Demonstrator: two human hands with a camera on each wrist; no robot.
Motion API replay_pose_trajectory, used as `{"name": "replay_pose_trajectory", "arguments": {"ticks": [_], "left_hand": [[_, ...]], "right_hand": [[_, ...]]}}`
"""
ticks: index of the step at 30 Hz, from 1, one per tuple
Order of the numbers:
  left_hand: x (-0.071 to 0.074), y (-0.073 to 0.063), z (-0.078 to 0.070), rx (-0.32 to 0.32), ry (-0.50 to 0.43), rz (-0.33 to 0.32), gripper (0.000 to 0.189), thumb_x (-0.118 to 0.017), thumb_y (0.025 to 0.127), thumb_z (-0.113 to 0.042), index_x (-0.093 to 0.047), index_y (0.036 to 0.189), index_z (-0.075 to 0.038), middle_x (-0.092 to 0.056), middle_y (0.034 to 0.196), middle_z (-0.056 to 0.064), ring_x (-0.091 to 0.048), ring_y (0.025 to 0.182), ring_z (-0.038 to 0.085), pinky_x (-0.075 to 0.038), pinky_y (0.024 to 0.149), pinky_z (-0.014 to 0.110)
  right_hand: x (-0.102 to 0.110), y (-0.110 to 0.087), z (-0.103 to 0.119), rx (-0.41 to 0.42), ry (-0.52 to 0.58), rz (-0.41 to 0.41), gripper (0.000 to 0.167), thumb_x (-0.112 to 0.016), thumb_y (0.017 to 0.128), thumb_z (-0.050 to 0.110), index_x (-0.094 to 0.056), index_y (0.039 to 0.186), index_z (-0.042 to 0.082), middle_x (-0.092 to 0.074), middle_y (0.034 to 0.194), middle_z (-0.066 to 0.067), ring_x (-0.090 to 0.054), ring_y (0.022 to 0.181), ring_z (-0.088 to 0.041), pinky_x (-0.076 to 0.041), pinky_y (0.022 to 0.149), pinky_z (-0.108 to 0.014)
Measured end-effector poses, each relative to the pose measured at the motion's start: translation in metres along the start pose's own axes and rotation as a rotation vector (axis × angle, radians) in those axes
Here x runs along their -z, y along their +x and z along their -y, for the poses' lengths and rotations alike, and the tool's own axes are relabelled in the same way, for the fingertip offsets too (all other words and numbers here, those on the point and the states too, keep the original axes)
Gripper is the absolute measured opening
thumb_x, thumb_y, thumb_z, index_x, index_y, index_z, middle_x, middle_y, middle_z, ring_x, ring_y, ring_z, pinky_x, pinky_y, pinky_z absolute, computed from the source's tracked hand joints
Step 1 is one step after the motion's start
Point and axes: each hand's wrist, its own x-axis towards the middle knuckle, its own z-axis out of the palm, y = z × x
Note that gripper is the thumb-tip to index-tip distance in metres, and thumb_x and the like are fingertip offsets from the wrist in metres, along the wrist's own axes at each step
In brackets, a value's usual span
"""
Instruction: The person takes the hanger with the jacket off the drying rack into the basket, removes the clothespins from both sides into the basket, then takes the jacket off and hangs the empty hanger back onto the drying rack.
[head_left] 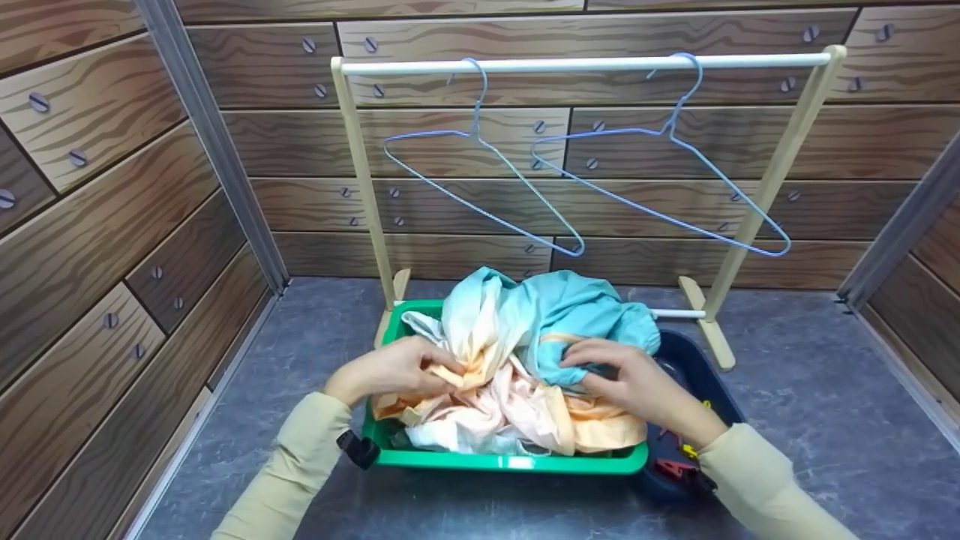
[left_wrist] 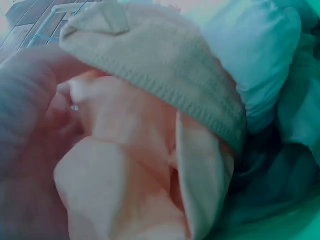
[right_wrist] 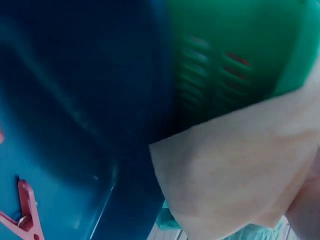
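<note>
A heap of soft cloth garments lies in the green basket [head_left: 517,463]. Its top piece, a teal-to-peach garment [head_left: 581,300], rises above the basket's back rim. My left hand [head_left: 401,367] pinches a peach fold of it between thumb and fingers. In the left wrist view, a peach fabric edge with a stitched hem [left_wrist: 170,90] bulges beside that hand. On the other side, my right hand [head_left: 637,375] curls its fingers into the teal part. The right wrist view has a peach flap of cloth [right_wrist: 235,165] hanging close to that hand, most of which is out of frame.
Behind the basket stands a wooden rack with a white rail [head_left: 585,64], carrying a blue hanger [head_left: 487,214] and another blue hanger [head_left: 675,221]. At right, partly under my forearm, a dark blue basin [head_left: 686,356] holds red and yellow clothespins [head_left: 675,469]. Wood-patterned walls enclose the grey tabletop [head_left: 825,375].
</note>
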Motion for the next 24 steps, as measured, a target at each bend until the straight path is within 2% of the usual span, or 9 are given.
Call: {"name": "replay_pose_trajectory", "arguments": {"ticks": [3, 7, 8, 10, 12, 14, 20, 22, 24], "left_hand": [[-0.003, 0.001, -0.002, 0.036, 0.076, 0.066, 0.031, -0.066, 0.094, -0.034, -0.071, 0.122, -0.024, -0.061, 0.070, -0.007, -0.043, 0.051, 0.008, -0.037, 0.053, 0.025], [-0.008, 0.006, -0.006, 0.032, 0.183, 0.116, 0.035, -0.061, 0.096, -0.040, -0.071, 0.122, -0.019, -0.070, 0.104, -0.008, -0.052, 0.069, 0.005, -0.043, 0.067, 0.025], [-0.010, 0.008, -0.007, 0.027, 0.206, 0.130, 0.032, -0.060, 0.097, -0.038, -0.073, 0.118, -0.018, -0.069, 0.102, -0.008, -0.051, 0.070, 0.005, -0.042, 0.068, 0.025], [-0.013, 0.011, -0.009, 0.017, 0.231, 0.157, 0.027, -0.058, 0.098, -0.036, -0.076, 0.103, -0.016, -0.065, 0.084, -0.009, -0.048, 0.065, 0.004, -0.040, 0.065, 0.024], [-0.015, 0.013, -0.010, 0.017, 0.249, 0.183, 0.025, -0.057, 0.099, -0.033, -0.073, 0.088, -0.017, -0.051, 0.066, -0.011, -0.039, 0.057, 0.006, -0.033, 0.060, 0.023], [-0.017, 0.015, -0.010, 0.020, 0.263, 0.198, 0.028, -0.056, 0.100, -0.031, -0.067, 0.079, -0.018, -0.040, 0.058, -0.009, -0.033, 0.053, 0.007, -0.029, 0.057, 0.024], [-0.016, 0.017, -0.008, 0.003, 0.209, 0.163, 0.030, -0.054, 0.101, -0.027, -0.064, 0.076, -0.014, -0.039, 0.057, -0.009, -0.033, 0.051, 0.007, -0.030, 0.056, 0.024], [-0.012, 0.017, -0.008, -0.023, 0.173, 0.129, 0.032, -0.052, 0.103, -0.026, -0.063, 0.076, -0.013, -0.039, 0.057, -0.009, -0.033, 0.050, 0.008, -0.031, 0.055, 0.024], [-0.007, 0.017, -0.009, -0.047, 0.137, 0.079, 0.032, -0.049, 0.104, -0.025, -0.061, 0.077, -0.012, -0.040, 0.059, -0.008, -0.035, 0.050, 0.008, -0.033, 0.055, 0.025]], "right_hand": [[-0.005, 0.001, -0.002, 0.025, -0.093, 0.051, 0.033, -0.063, 0.095, 0.011, -0.070, 0.116, 0.035, -0.061, 0.124, 0.014, -0.057, 0.116, -0.011, -0.049, 0.090, -0.037], [-0.012, 0.004, -0.002, 0.066, -0.200, 0.131, 0.033, -0.062, 0.095, 0.011, -0.070, 0.118, 0.031, -0.060, 0.124, 0.010, -0.059, 0.108, -0.011, -0.051, 0.081, -0.037], [-0.014, 0.005, -0.002, 0.078, -0.222, 0.154, 0.032, -0.062, 0.094, 0.010, -0.070, 0.119, 0.029, -0.061, 0.123, 0.009, -0.059, 0.107, -0.012, -0.051, 0.082, -0.038], [-0.018, 0.008, -0.002, 0.092, -0.261, 0.201, 0.031, -0.061, 0.094, 0.010, -0.071, 0.119, 0.027, -0.060, 0.122, 0.008, -0.060, 0.106, -0.013, -0.051, 0.083, -0.039], [-0.021, 0.009, -0.001, 0.090, -0.291, 0.246, 0.031, -0.061, 0.094, 0.012, -0.071, 0.120, 0.026, -0.060, 0.122, 0.008, -0.060, 0.103, -0.013, -0.051, 0.083, -0.038], [-0.024, 0.009, -0.001, 0.088, -0.304, 0.279, 0.031, -0.060, 0.095, 0.012, -0.070, 0.121, 0.025, -0.059, 0.121, 0.008, -0.060, 0.102, -0.012, -0.051, 0.083, -0.038], [-0.022, 0.007, 0.001, 0.090, -0.280, 0.292, 0.031, -0.058, 0.098, 0.013, -0.068, 0.126, 0.021, -0.059, 0.125, 0.004, -0.059, 0.109, -0.016, -0.050, 0.088, -0.041], [-0.017, 0.006, 0.004, 0.081, -0.232, 0.276, 0.032, -0.058, 0.099, 0.015, -0.066, 0.129, 0.020, -0.060, 0.129, 0.002, -0.059, 0.113, -0.018, -0.050, 0.090, -0.042], [-0.009, 0.006, 0.008, 0.054, -0.172, 0.236, 0.032, -0.057, 0.101, 0.019, -0.064, 0.132, 0.020, -0.060, 0.131, 0.003, -0.062, 0.106, -0.016, -0.051, 0.088, -0.040]]}}
